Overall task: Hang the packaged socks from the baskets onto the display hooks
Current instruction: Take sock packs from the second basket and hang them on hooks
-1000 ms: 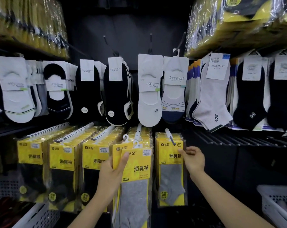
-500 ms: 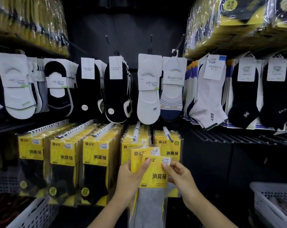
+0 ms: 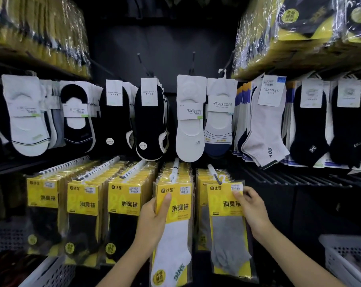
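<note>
hands: left hand [image 3: 152,216] grips white-sock pack [image 3: 175,206] by its left edge; right hand [image 3: 253,210] pinches grey-sock pack [image 3: 225,206] at its top corner | hanger at peg [image 3: 213,172] tip, seating unclear | advice: keep card square, slide loop fully back, then release

The white-sock pack [image 3: 173,224] in my left hand [image 3: 154,220] is glossy, crinkled clear plastic over a smooth yellow paper card and matt knit cloth. The grey-sock pack [image 3: 227,224] in my right hand [image 3: 252,208] has equally shiny film. The hook [image 3: 175,168] looks like smooth white plastic, the right basket [image 3: 341,251] like matt perforated plastic.
</note>
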`<state>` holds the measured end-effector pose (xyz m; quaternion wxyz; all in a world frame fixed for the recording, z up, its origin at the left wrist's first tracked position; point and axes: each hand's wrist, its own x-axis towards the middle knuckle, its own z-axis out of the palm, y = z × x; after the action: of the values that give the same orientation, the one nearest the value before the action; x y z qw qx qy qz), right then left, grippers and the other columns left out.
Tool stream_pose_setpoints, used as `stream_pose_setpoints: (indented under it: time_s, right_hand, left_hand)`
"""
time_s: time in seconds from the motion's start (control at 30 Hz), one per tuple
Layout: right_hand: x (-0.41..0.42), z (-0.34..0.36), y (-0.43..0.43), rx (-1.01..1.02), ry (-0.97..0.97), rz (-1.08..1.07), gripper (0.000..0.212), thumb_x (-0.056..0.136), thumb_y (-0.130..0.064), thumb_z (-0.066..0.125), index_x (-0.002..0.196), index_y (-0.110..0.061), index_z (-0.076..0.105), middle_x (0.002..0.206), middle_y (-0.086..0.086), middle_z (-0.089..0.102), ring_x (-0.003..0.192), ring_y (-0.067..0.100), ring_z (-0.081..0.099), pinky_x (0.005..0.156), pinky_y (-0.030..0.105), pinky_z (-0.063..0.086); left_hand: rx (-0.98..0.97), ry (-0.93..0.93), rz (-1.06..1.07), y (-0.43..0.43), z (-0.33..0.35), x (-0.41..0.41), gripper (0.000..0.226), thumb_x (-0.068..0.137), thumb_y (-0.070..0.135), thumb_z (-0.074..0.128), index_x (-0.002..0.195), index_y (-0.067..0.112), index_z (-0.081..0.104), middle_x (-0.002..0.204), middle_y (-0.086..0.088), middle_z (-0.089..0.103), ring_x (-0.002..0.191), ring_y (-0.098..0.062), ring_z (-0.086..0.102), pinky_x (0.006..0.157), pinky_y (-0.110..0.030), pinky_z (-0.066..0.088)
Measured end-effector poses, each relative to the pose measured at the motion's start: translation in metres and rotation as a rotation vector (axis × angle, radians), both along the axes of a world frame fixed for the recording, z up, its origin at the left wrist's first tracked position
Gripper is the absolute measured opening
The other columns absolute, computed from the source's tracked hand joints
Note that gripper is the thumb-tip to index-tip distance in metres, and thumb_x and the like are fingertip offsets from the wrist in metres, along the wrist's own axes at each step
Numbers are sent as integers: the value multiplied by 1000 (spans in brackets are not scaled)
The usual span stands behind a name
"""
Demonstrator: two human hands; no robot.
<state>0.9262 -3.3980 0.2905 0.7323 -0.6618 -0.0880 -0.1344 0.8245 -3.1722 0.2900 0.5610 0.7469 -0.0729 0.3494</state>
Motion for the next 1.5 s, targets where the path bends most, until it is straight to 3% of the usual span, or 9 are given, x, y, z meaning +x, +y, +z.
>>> stream_pose_setpoints:
  time_s: [0.2, 0.43, 0.53, 0.67, 0.83, 1.0, 1.3, 1.4, 1.5]
  right_hand:
    - [25, -7, 17, -70, 48, -58, 10, 90, -18, 64, 93, -8, 63, 91, 9, 70, 79, 14, 65, 65, 21, 52]
    - [29, -23, 14, -58, 208, -286, 32, 76, -16, 79, 96, -1, 59, 99, 18, 62, 93, 31, 61, 85, 42, 53]
    - [10, -25, 11, -22, 173, -195, 26, 81, -19, 74, 96, -3, 60, 97, 14, 62, 96, 29, 62, 89, 44, 53]
    - [-31, -14, 19, 6, 127, 155, 25, 91, -31, 58, 97, -8, 67, 91, 8, 71, 81, 17, 69, 71, 23, 54]
    - [-53, -18, 16, 26, 114, 258, 22, 89, -23, 62, 108, -14, 68, 99, 4, 75, 90, 17, 72, 70, 23, 56]
    - [-39, -16, -2, 119, 93, 35, 15, 91, -15, 61, 103, -8, 65, 90, 6, 74, 74, 13, 72, 55, 18, 54]
    - [11, -2, 20, -28, 9, -18, 13, 91, -13, 62, 96, -1, 63, 95, 19, 69, 85, 25, 65, 83, 46, 53]
    - [29, -6, 25, -39, 28, -107, 19, 88, -18, 67, 98, -4, 63, 94, 12, 70, 83, 21, 66, 75, 34, 54]
    - [41, -11, 30, -21, 61, -193, 26, 83, -26, 72, 98, -8, 61, 88, 4, 66, 74, 9, 60, 62, 20, 47]
  left_hand:
    - [23, 21, 15, 0, -2, 2, 43, 95, 33, 48, 57, 25, 32, 40, 12, 35, 38, -3, 31, 45, -13, 26]
    - [6, 32, -28, -6, -6, 6, 40, 94, 37, 48, 58, 24, 38, 43, 12, 33, 41, -3, 30, 46, -11, 27]
    - [-20, 57, -77, -13, -12, 9, 37, 92, 43, 48, 68, 16, 54, 48, 12, 41, 44, -1, 35, 48, -11, 31]
    - [-1, 120, -129, -32, -22, 17, 45, 89, 51, 48, 80, 8, 60, 51, 11, 42, 48, -4, 40, 50, -22, 33]
    - [-126, 166, -270, -71, -27, 25, 31, 82, 45, 55, 92, 20, 70, 78, 5, 74, 70, -5, 68, 59, -15, 49]
    - [-124, 238, -261, -88, -31, 34, 28, 92, 39, 53, 118, 29, 50, 100, 14, 63, 81, 17, 59, 66, -2, 43]
    - [-233, 213, -233, -96, -36, 64, 44, 94, 37, 51, 130, 44, 28, 125, 28, 45, 104, 24, 47, 79, 0, 42]
    - [-155, 213, -152, -96, -40, 76, 65, 91, 49, 47, 148, 30, 23, 151, 12, 30, 131, 5, 32, 93, -5, 35]
    - [-100, 214, -92, -97, -43, 85, 68, 95, 45, 45, 151, 25, 13, 154, 10, 19, 133, 3, 21, 101, -9, 29]
